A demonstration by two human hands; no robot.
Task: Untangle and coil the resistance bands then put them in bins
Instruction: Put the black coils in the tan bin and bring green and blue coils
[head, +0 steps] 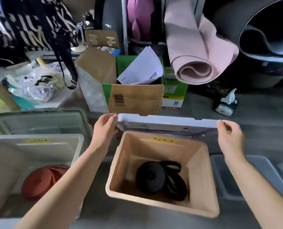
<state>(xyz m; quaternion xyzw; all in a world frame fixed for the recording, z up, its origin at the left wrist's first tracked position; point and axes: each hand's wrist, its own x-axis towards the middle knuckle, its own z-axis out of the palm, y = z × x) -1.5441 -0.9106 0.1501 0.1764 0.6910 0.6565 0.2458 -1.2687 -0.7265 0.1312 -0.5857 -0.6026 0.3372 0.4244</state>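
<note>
- Black resistance bands (pixel 160 178): coiled, lying on the floor of the tan bin (pixel 162 151), toward its near-right part. One tight round coil sits at the left, with looser loops beside it on the right and touching it.
- No finger touches the black bands. Both hands are well apart from them, up at the bin's far edge.
- The tan bin is open-topped. A yellow label (pixel 163 140) sits on its far inner wall; the print is too blurred to read.
- White lid (pixel 168 123): held across the tan bin's far edge, tilted up, its underside facing the camera.
- Left hand (pixel 104 129): grasps the lid's left end, fingers curled over the top corner.
- Right hand (pixel 229 136): grasps the lid's right end, fingertips on the corner. It is motion-blurred, so the exact finger placement is unclear.
- Orange band (pixel 43 179): coiled flat in the white bin (pixel 3 162), left of the tan bin, partly hidden behind the left forearm.
- A grey-green bin (pixel 38 123) stands just beyond the white bin.
- A blue-grey bin (pixel 253 176) stands right of the tan bin, its contents unclear.
- Further away, an open cardboard box (pixel 137 96) holds white papers (pixel 142 68), and a rolled pink mat (pixel 195 70) hangs at far right.
</note>
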